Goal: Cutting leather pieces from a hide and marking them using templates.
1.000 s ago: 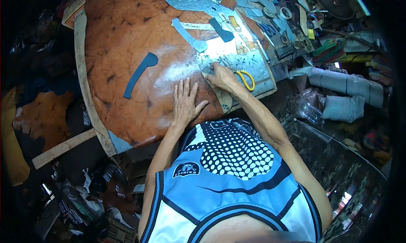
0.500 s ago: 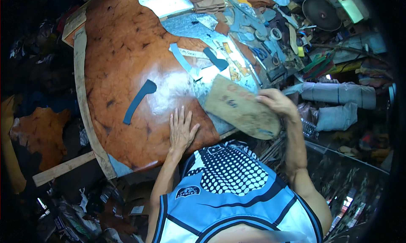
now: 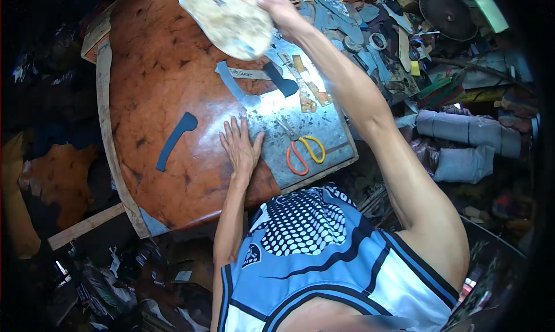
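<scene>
My left hand (image 3: 241, 150) lies flat with fingers spread on a large brown leather hide (image 3: 150, 78). My right hand (image 3: 283, 15) reaches to the far side of the table, gripping the edge of a worn tan board (image 3: 231, 23) with a rounded end. A dark, curved, hooked piece (image 3: 177, 141) rests on the leather, left of my left hand. Beyond that hand are a light grey-blue curved piece (image 3: 232, 88), a pale strip with writing (image 3: 248, 73) and a second dark piece (image 3: 281, 80). Scissors (image 3: 303, 153) with one red-orange and one yellow handle lie on the grey metal tabletop (image 3: 335, 150).
Yellowed pattern pieces (image 3: 306, 98) lie near the table's right side. Scraps, tape rolls (image 3: 377, 41) and a round dark fan-like disc (image 3: 448, 14) crowd the far right. Wrapped rolls (image 3: 465, 132) are stacked at right. A wooden bar (image 3: 87, 227) juts out at lower left.
My right hand has carried the tan board from the table's near right edge to the far side, uncovering the scissors. My left hand stays flat on the leather.
</scene>
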The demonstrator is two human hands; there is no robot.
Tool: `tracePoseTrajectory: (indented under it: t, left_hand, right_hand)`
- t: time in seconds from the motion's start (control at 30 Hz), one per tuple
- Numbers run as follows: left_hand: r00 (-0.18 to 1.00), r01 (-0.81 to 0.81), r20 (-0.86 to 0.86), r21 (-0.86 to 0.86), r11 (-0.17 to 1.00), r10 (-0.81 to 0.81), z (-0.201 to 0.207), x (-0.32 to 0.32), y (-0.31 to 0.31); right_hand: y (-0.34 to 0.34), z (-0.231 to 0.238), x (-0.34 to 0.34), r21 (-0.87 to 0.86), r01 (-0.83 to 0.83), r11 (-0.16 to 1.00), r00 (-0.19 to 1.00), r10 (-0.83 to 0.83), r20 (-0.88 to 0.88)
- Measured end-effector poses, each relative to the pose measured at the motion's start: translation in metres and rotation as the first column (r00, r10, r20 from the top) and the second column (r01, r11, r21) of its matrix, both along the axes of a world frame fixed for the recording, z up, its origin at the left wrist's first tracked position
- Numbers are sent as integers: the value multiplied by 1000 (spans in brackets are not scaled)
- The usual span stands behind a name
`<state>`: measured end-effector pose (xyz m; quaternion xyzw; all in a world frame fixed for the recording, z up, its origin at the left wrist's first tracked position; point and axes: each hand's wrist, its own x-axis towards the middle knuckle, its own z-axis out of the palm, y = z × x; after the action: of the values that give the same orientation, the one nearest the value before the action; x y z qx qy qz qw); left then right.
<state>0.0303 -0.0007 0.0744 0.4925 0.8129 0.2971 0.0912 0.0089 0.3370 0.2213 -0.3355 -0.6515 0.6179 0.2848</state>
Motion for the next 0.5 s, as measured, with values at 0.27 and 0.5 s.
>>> tracePoseTrajectory:
  t: [0.27,0.5]
  left_hand:
    - [995,-97,-2,-69,993,97,0,-6,23]
    - [992,-110,-70,-66,992,105,3,-21,40]
  right_hand:
    - [0,-39,75,697,-288,657,849,-162,503]
    - [-125,-71,169,591,-284,755,747,-212,630]
